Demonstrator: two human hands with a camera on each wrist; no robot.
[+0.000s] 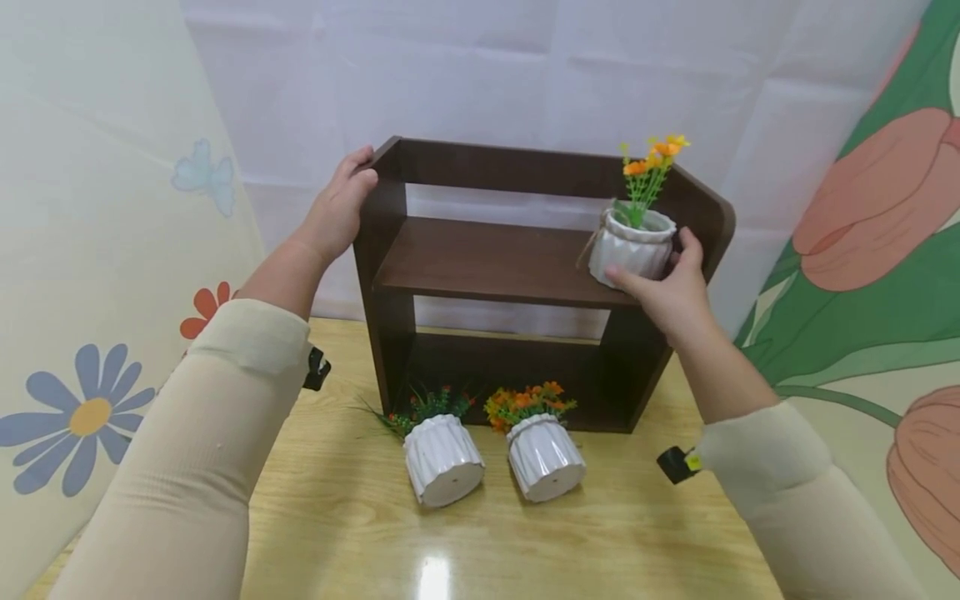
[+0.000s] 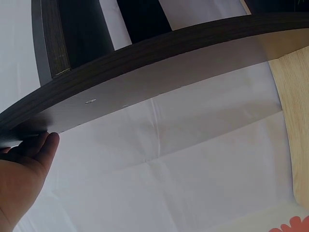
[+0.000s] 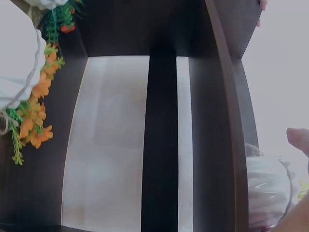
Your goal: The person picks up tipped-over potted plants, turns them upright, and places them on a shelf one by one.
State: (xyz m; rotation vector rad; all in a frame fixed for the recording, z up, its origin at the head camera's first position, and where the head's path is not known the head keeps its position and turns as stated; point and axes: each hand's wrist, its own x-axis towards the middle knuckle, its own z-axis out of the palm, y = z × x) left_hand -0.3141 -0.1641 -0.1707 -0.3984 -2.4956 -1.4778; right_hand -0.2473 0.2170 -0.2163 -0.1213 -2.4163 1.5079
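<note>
A dark brown two-tier shelf (image 1: 480,258) stands upright on the table. At its upper left, my left hand (image 1: 337,204) grips the edge of the side panel; the left wrist view shows its fingers (image 2: 47,147) against the panel's outer face. My right hand (image 1: 675,292) holds a white ribbed flower pot (image 1: 630,254) with orange and yellow artificial flowers, thumb in front and fingers at its right side. The pot is upright at the right end of the upper board. In the right wrist view, that same pot (image 3: 268,191) shows beside the board's edge.
Two more white pots lie tipped over before the shelf, bases toward me: one with red-dotted greenery (image 1: 444,462), another with orange flowers (image 1: 546,458). Their plants reach toward the lower tier. The wooden table (image 1: 360,533) extends in front; white cloth (image 1: 480,75) hangs behind.
</note>
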